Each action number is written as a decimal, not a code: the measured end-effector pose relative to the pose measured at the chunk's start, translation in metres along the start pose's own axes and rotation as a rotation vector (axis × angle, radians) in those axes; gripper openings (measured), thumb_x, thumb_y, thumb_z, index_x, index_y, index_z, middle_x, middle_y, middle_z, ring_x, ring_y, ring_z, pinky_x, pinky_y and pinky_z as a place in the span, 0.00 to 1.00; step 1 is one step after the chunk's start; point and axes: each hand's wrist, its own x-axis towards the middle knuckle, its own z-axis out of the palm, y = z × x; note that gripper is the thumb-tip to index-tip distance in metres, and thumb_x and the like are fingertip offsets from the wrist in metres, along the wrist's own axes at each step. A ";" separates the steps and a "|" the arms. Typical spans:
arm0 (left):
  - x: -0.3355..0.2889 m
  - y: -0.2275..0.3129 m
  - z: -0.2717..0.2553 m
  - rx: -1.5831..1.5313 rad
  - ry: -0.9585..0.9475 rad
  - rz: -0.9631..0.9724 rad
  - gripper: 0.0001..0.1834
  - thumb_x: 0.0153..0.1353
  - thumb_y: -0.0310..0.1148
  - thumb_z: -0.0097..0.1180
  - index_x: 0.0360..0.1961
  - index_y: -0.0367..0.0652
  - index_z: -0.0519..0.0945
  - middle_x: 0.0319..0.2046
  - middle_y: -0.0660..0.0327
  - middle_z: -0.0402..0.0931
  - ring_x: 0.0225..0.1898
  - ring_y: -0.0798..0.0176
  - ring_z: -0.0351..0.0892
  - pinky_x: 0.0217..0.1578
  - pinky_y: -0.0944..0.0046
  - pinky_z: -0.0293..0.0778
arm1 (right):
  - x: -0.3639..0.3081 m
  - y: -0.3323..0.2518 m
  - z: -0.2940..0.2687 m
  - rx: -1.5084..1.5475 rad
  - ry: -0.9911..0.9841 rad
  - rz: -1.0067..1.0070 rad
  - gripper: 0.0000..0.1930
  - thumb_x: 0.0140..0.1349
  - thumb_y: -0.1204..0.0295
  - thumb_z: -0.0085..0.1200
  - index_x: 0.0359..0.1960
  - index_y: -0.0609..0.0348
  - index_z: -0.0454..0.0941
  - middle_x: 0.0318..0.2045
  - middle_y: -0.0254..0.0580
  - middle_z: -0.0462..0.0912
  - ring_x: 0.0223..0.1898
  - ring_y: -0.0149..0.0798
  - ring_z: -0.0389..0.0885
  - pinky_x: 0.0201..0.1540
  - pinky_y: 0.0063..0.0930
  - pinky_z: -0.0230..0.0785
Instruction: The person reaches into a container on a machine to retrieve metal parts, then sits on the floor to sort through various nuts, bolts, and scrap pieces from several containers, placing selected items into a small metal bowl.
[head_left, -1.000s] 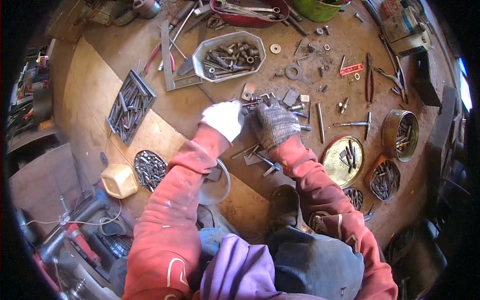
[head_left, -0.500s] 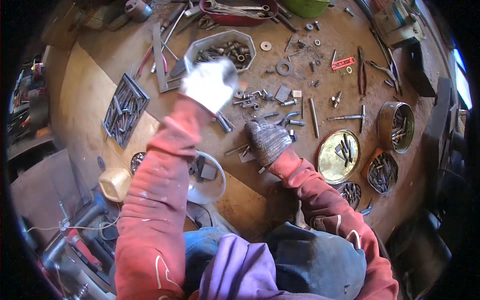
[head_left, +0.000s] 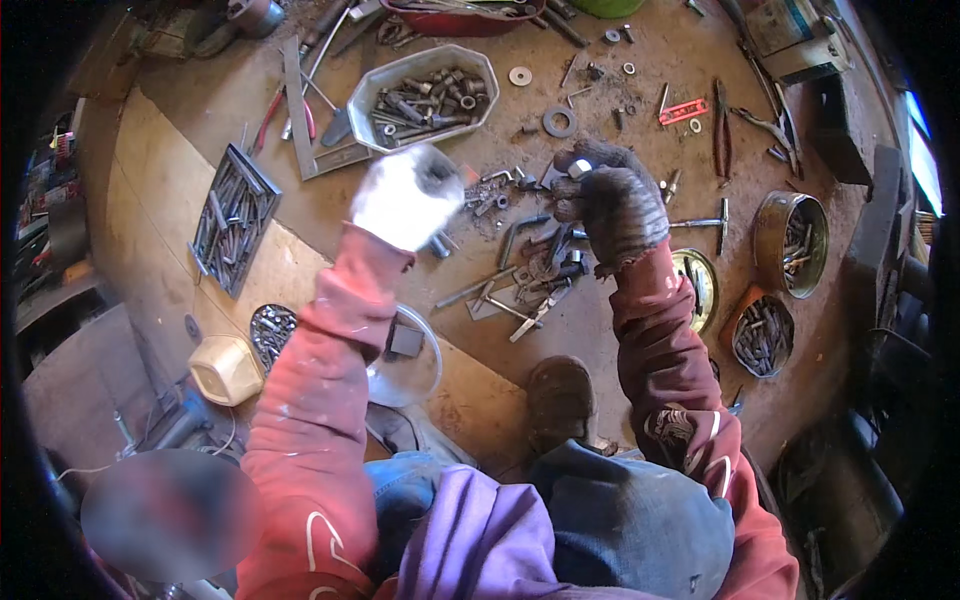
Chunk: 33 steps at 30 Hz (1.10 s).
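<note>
My right hand, in a dark, dirty knit glove, pinches a small shiny metal piece with its fingers curled. The piece looks hex-shaped, like a nut or a bolt's head. Beneath that hand lies a cluster of loose bolts and bent rods. My left hand, gloved and washed out white by glare, hovers by the near edge of the pale octagonal tub of bolts and nuts. Its fingers are too bright to make out. Between the hands are small bolts and fittings.
On the left stand a tray of metal pins and a cream plastic container. To the right are round tins, an orange-rimmed container of bolts, a T-handle tool and pliers. A clear round lid lies near my left forearm.
My right hand has risen from the loose bolts and rods, now holding the small shiny metal piece. My left hand has shifted slightly down and left. The view has tilted a little.
</note>
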 end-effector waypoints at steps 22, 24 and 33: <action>0.000 0.024 0.031 0.441 0.030 0.144 0.15 0.61 0.46 0.58 0.43 0.49 0.82 0.35 0.49 0.84 0.38 0.44 0.85 0.40 0.46 0.79 | -0.041 0.026 -0.027 0.183 -0.242 0.190 0.27 0.60 0.70 0.57 0.62 0.66 0.71 0.56 0.58 0.78 0.54 0.64 0.80 0.53 0.56 0.77; 0.017 0.013 0.004 0.296 0.208 0.144 0.16 0.59 0.46 0.62 0.44 0.51 0.83 0.35 0.51 0.85 0.39 0.45 0.86 0.42 0.49 0.80 | -0.042 0.027 -0.036 0.139 -0.156 0.115 0.26 0.61 0.70 0.57 0.61 0.65 0.72 0.55 0.56 0.80 0.51 0.61 0.82 0.51 0.55 0.78; 0.000 -0.002 0.009 0.482 -0.014 0.081 0.14 0.63 0.43 0.56 0.46 0.52 0.83 0.34 0.49 0.85 0.39 0.42 0.84 0.43 0.46 0.78 | -0.012 0.030 -0.028 -0.932 -0.052 -0.536 0.12 0.65 0.71 0.53 0.48 0.62 0.79 0.41 0.50 0.86 0.43 0.46 0.86 0.48 0.35 0.76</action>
